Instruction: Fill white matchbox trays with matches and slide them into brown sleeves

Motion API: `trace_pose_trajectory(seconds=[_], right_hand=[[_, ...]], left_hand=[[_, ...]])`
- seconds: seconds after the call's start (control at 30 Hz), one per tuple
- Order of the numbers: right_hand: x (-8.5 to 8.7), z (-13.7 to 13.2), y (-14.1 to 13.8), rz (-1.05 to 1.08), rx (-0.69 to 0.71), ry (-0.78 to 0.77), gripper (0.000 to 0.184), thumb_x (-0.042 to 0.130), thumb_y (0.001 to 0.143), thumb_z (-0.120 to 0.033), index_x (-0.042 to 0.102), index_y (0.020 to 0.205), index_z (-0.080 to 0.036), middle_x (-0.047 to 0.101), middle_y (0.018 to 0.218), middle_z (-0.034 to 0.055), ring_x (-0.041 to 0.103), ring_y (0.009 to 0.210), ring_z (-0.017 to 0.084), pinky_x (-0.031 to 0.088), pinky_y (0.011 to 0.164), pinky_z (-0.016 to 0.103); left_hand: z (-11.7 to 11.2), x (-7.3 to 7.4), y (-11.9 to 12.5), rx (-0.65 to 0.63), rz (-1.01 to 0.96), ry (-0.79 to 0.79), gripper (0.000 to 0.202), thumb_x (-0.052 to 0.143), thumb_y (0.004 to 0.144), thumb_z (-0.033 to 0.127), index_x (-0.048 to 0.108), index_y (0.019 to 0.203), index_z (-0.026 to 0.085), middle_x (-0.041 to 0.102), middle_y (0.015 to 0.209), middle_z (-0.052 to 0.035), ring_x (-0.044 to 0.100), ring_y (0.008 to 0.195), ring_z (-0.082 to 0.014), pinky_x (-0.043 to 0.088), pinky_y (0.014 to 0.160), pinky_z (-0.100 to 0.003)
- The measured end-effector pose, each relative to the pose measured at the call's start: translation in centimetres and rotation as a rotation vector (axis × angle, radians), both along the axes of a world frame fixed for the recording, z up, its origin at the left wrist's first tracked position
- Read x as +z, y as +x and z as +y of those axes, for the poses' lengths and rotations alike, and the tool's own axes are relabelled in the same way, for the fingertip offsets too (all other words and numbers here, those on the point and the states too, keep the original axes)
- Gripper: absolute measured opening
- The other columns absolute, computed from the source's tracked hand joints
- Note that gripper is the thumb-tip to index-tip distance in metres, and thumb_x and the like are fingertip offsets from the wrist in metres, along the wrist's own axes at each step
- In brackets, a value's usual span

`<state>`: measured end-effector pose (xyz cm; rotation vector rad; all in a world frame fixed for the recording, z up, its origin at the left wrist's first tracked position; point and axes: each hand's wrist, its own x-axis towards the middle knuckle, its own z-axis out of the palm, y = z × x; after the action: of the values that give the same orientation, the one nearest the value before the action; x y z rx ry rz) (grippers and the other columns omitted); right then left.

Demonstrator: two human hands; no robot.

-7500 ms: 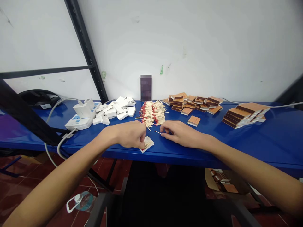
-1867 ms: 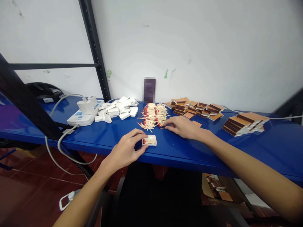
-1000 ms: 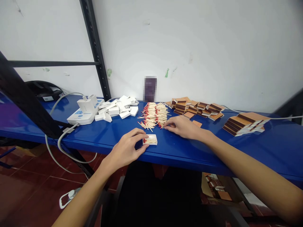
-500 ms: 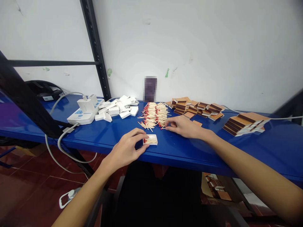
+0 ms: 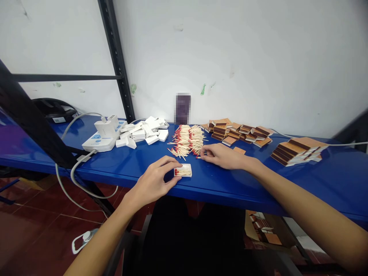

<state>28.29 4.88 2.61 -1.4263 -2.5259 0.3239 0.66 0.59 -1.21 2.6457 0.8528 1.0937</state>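
A small white matchbox tray (image 5: 184, 170) with several red-tipped matches in it lies near the front edge of the blue table (image 5: 138, 163). My left hand (image 5: 155, 179) steadies it, thumb and forefinger pinching its left end. My right hand (image 5: 221, 156) rests just right of the pile of loose matches (image 5: 186, 140), its fingertips pinched on a few matches at the pile's near edge. A single brown matchbox sleeve (image 5: 239, 150) lies behind my right wrist.
A heap of white inner trays (image 5: 143, 134) sits left of the matches, beside a white power strip (image 5: 100, 140) with cables. Brown matchbox sleeves (image 5: 238, 130) and stacked boxes (image 5: 299, 149) lie at the right. A black shelf post (image 5: 117, 65) stands behind.
My right hand has drawn slightly back from the match pile toward the tray, fingers closing on matches. My left hand and the tray have stayed in place.
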Motion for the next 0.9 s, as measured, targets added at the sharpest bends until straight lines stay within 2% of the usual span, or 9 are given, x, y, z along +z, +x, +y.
trace_pose_trajectory(seconds=[0.13, 0.27, 0.4, 0.5, 0.6, 0.7, 0.8, 0.9], right_hand=[[-0.1, -0.1, 0.0, -0.04, -0.009, -0.047, 0.019, 0.049, 0.09, -0.031, 0.062, 0.086, -0.018, 0.063, 0.072, 0.0029, 0.052, 0.062, 0.015, 0.035, 0.059, 0.027], [0.2, -1.0, -0.8, -0.021, 0.019, -0.03, 0.016, 0.048, 0.092, -0.03, 0.058, 0.086, -0.019, 0.06, 0.07, 0.0012, 0.049, 0.061, 0.014, 0.034, 0.059, 0.026], [1.7, -3.3, -3.1, 0.1, 0.091, -0.028, 0.02, 0.045, 0.096, -0.034, 0.055, 0.086, -0.02, 0.052, 0.063, -0.0028, 0.044, 0.057, 0.012, 0.031, 0.056, 0.025], [2.4, -4.6, -5.2, 0.099, 0.145, -0.085, 0.016, 0.049, 0.094, -0.031, 0.057, 0.088, -0.019, 0.053, 0.067, -0.0024, 0.043, 0.058, 0.012, 0.03, 0.056, 0.025], [2.2, -4.9, -6.4, 0.083, 0.125, -0.105, 0.013, 0.05, 0.093, -0.028, 0.058, 0.09, -0.018, 0.054, 0.068, -0.0016, 0.044, 0.059, 0.012, 0.03, 0.056, 0.024], [1.9, -4.4, -6.4, 0.096, 0.133, -0.106, 0.016, 0.05, 0.093, -0.029, 0.061, 0.091, -0.017, 0.054, 0.065, -0.0019, 0.044, 0.058, 0.011, 0.029, 0.055, 0.024], [2.2, -3.5, -5.1, 0.145, 0.09, -0.002, 0.021, 0.048, 0.094, -0.03, 0.062, 0.088, -0.017, 0.054, 0.064, -0.0022, 0.044, 0.057, 0.011, 0.029, 0.056, 0.025], [2.5, -2.2, -2.8, 0.079, -0.01, 0.115, 0.019, 0.05, 0.093, -0.029, 0.062, 0.085, -0.017, 0.058, 0.068, 0.0003, 0.048, 0.06, 0.013, 0.03, 0.059, 0.026]], left_hand=[[-0.1, 0.1, 0.0, -0.002, 0.005, -0.018, 0.025, 0.062, 0.091, 0.02, 0.062, 0.116, 0.021, 0.064, 0.115, -0.0063, 0.064, 0.103, -0.0188, 0.052, 0.092, -0.034], [-0.1, 0.2, 0.0, 0.004, 0.008, -0.033, 0.032, 0.063, 0.091, 0.022, 0.058, 0.123, 0.023, 0.064, 0.117, -0.0056, 0.063, 0.106, -0.0191, 0.05, 0.094, -0.034], [0.1, 0.2, -0.1, 0.023, 0.001, -0.066, 0.048, 0.066, 0.089, 0.023, 0.05, 0.134, 0.025, 0.066, 0.113, -0.0045, 0.063, 0.101, -0.0189, 0.051, 0.091, -0.035], [0.1, 0.2, -0.2, 0.014, -0.02, -0.105, 0.056, 0.068, 0.087, 0.023, 0.046, 0.138, 0.025, 0.067, 0.11, -0.0035, 0.063, 0.098, -0.0185, 0.051, 0.092, -0.035], [0.0, 0.4, -0.2, -0.008, -0.047, -0.121, 0.05, 0.07, 0.085, 0.023, 0.052, 0.131, 0.025, 0.068, 0.109, -0.0029, 0.064, 0.097, -0.0176, 0.051, 0.09, -0.032], [-0.1, 0.7, -0.2, -0.018, -0.047, -0.136, 0.03, 0.071, 0.085, 0.025, 0.06, 0.113, 0.022, 0.068, 0.105, -0.0019, 0.064, 0.093, -0.0166, 0.05, 0.085, -0.03], [-0.2, 0.9, -0.2, -0.017, 0.013, -0.144, 0.017, 0.067, 0.088, 0.028, 0.064, 0.103, 0.02, 0.066, 0.101, -0.0029, 0.063, 0.092, -0.0175, 0.049, 0.085, -0.031], [-0.3, 0.9, -0.1, -0.003, 0.073, -0.155, 0.021, 0.064, 0.09, 0.029, 0.067, 0.109, 0.019, 0.062, 0.106, -0.0051, 0.063, 0.095, -0.0185, 0.049, 0.088, -0.033]])
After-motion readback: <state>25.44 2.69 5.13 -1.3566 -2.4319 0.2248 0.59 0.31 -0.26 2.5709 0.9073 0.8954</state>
